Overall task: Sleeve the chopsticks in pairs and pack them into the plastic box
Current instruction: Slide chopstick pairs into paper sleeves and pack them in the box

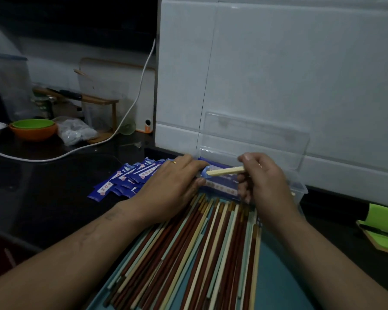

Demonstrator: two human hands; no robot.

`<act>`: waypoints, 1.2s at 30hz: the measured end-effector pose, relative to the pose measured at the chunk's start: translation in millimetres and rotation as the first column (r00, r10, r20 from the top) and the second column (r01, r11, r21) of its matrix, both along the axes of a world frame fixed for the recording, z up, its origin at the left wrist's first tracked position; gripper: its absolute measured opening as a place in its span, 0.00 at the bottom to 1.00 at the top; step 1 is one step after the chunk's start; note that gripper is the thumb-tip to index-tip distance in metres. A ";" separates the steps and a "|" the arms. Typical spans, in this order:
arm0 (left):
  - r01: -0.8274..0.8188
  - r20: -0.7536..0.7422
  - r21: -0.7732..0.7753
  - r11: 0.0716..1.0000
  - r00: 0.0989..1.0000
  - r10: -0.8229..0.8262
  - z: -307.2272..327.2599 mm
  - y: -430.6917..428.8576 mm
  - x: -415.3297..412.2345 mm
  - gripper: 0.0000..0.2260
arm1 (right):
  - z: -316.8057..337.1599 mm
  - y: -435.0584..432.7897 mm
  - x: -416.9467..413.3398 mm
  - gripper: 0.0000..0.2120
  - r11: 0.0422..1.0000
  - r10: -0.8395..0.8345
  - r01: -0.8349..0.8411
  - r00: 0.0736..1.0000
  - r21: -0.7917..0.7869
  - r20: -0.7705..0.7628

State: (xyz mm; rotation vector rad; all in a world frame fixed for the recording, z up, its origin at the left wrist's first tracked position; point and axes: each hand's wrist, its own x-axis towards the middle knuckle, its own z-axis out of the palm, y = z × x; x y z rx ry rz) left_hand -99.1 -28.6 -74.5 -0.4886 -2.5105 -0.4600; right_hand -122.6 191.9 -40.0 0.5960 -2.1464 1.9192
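- The right hand [263, 177] pinched a pair of cream chopsticks [225, 170], tips at the blue sleeve's [205, 172] mouth.
- The left hand [173, 182] gripped that sleeve over the clear plastic box [300, 186].

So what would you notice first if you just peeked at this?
Probably the big spread of red, cream and green chopsticks on the tray at the bottom. Just above it, the right hand aims a pale pair into a blue sleeve that the left hand pinches.

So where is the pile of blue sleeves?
Head view, left of centre: the blue sleeves lie on the dark counter, partly hidden by the left hand, left of the plastic box.
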 end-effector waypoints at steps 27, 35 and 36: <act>-0.205 -0.045 0.326 0.923 0.972 0.232 -2.8 -13.7 -8.8 0.23 | 16.6 43.2 -32.2 0.07 0.884 -0.446 0.456 0.889 0.107 -0.107; -0.216 0.018 0.349 0.912 0.974 0.224 -4.8 -13.8 -7.7 0.22 | 22.6 57.5 -44.9 0.10 0.831 -0.464 0.479 0.877 0.283 -0.122; -0.214 0.016 0.350 0.912 0.975 0.223 -4.3 -13.2 -7.6 0.21 | 23.4 57.7 -44.6 0.10 0.830 -0.467 0.482 0.876 0.280 -0.123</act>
